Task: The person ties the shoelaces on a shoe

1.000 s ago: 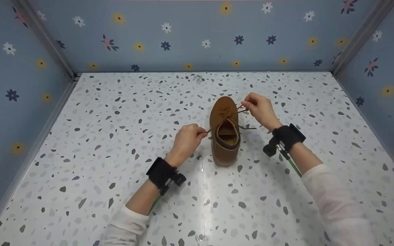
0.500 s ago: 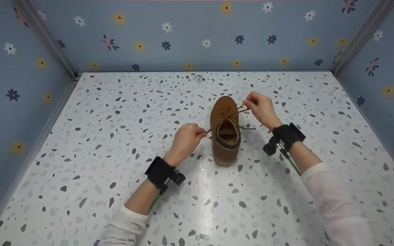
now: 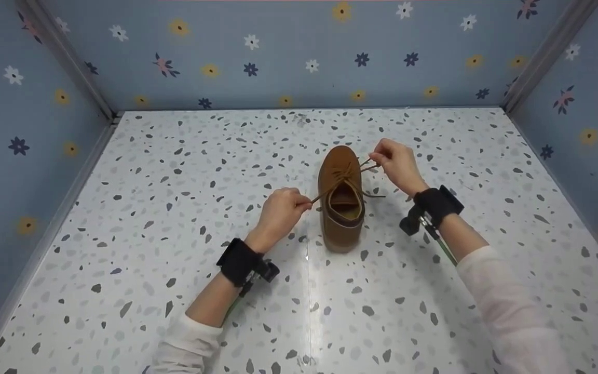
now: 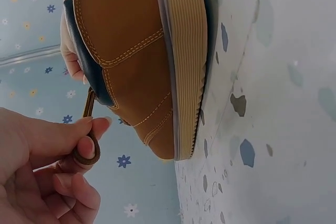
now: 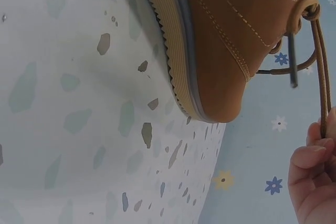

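Note:
A brown shoe [image 3: 338, 158] stands upright on the speckled surface, toe pointing away from me. Its side [image 4: 126, 24] and pale ridged sole [image 4: 185, 51] fill much of the left wrist view. To the shoe's left, my left hand [image 3: 282, 210] pinches a brown shoelace loop [image 4: 90, 108] between thumb and forefinger. My right hand [image 3: 397, 165], beyond the shoe's right side, pinches a doubled part of the shoelace [image 5: 321, 66]. Both loops stretch from a knot [image 5: 311, 12] over the tongue. A loose lace end [image 3: 377, 196] sticks out to the right. The right fingertips are partly cut off in the right wrist view.
The white speckled surface [image 3: 174, 234] carries the shoe near its middle. Blue flower-patterned panels rise at the back [image 3: 278, 52], left [image 3: 18, 182] and right [image 3: 589, 114]. Each wrist wears a black strap [image 3: 236, 262] with a small camera.
My left hand and wrist have shifted very slightly to the left, the lace still pinched. The right hand has risen a touch since the first frame. The shoe stays in place.

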Demonstrator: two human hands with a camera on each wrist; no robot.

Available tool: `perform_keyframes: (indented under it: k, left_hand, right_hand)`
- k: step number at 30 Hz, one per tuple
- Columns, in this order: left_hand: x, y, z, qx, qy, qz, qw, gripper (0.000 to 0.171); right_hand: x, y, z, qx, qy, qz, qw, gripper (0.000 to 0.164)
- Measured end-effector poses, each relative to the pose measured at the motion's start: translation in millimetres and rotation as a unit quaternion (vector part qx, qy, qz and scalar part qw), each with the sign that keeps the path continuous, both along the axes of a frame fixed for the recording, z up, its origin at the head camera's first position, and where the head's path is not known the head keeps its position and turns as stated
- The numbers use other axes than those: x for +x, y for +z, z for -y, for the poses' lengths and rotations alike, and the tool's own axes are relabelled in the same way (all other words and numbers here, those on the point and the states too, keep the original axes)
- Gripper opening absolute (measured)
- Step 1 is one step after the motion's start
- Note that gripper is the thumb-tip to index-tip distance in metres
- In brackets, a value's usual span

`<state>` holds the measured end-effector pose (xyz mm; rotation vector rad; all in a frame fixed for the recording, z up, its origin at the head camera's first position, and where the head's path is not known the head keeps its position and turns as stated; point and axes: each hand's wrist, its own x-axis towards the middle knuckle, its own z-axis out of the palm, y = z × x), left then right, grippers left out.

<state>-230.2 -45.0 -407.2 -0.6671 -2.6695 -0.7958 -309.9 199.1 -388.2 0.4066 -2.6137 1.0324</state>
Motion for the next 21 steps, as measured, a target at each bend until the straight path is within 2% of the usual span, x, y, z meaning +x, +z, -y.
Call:
perform_keyframes:
  k: [6,12,21]
  left_hand:
    - [0.7,-1.9,1,0.016,0.003,0.011,0.9998,0.006]
    - [-0.2,-5.4,3,0.034,0.010,0.009,0.9993,0.006]
    - [-2.9,-5.8,6,0.069,0.020,0.055,0.9959,0.006]
  right_hand:
    - [2.9,3.4,-4,0.003,-0.013,0.003,1.000,0.015]
    - [2.6,0.1,-6,-0.001,-0.007,-0.003,1.000,0.014]
    - [0.8,-4.4,-11,-0.006,-0.023,0.015,1.000,0.013]
